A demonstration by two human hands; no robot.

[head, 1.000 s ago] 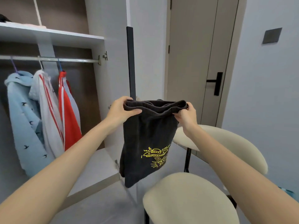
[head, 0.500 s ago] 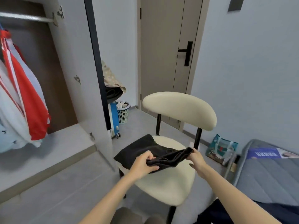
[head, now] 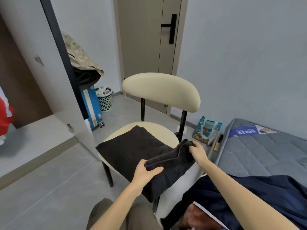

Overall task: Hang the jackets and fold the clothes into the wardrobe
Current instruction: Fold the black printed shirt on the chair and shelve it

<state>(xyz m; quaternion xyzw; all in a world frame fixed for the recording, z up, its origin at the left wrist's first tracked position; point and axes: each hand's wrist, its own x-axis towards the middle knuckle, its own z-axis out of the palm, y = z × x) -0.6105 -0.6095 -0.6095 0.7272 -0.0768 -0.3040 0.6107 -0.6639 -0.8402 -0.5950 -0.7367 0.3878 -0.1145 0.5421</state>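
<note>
Now, left hand (head: 146, 171), right hand (head: 197, 152) pinching black garment (head: 132, 150) (folded edge), on chair (head: 167, 131).

Blue printed label (head: 245, 131) on grey quilted mattress (head: 265, 151): white characters, too blurred to read.
Teal printed bag (head: 207, 130) beside this mattress: print not readable.

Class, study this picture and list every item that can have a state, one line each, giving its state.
black garment, spread on the chair seat, near edge lifted
left hand, gripping the garment's edge
right hand, gripping the same edge
room door, shut
wardrobe door, open
navy jacket, lying crumpled, not hung
</note>
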